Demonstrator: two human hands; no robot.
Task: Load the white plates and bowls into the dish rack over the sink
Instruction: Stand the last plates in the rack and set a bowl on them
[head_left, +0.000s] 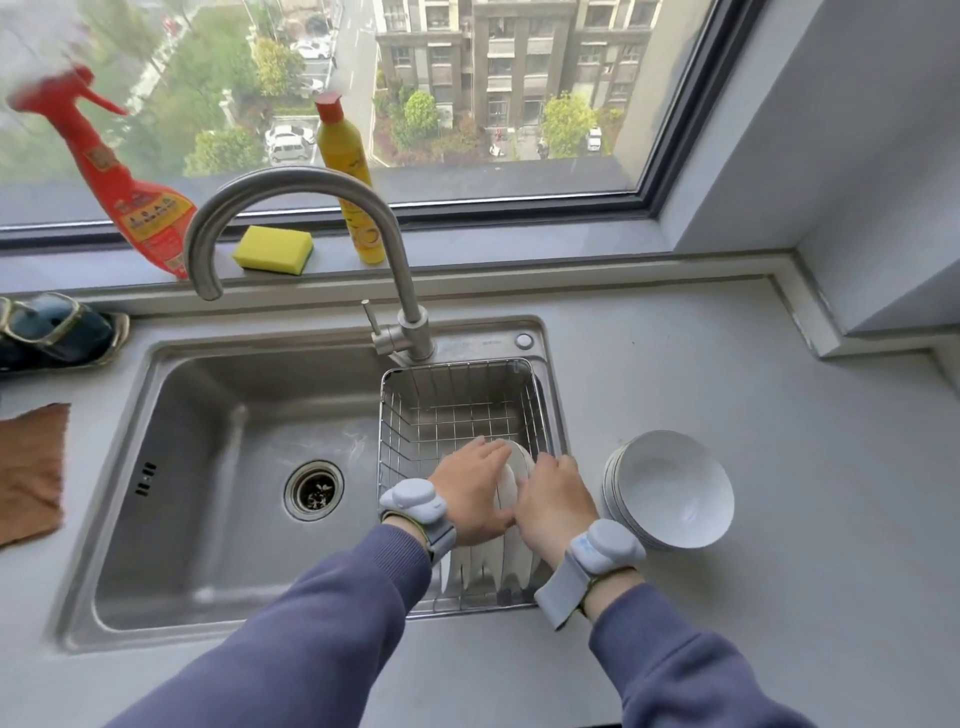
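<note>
A wire dish rack (457, 400) sits in the right end of the steel sink (208, 467). Several white plates (511, 475) stand on edge in the rack's near half. My left hand (470, 493) rests on the plates from the left, fingers spread over the farthest one. From the right, my right hand (553, 501) grips the same plates, fingers curled over their rims. A stack of white bowls (670, 491) waits on the counter just right of the rack, untouched. The lower parts of the plates are hidden behind my wrists.
The curved faucet (311, 228) arches over the sink behind the rack. On the window ledge stand a red spray bottle (119, 182), a yellow sponge (274, 249) and a yellow bottle (349, 176). A brown cloth (28, 473) lies left of the sink; grey counter (779, 441) extends right.
</note>
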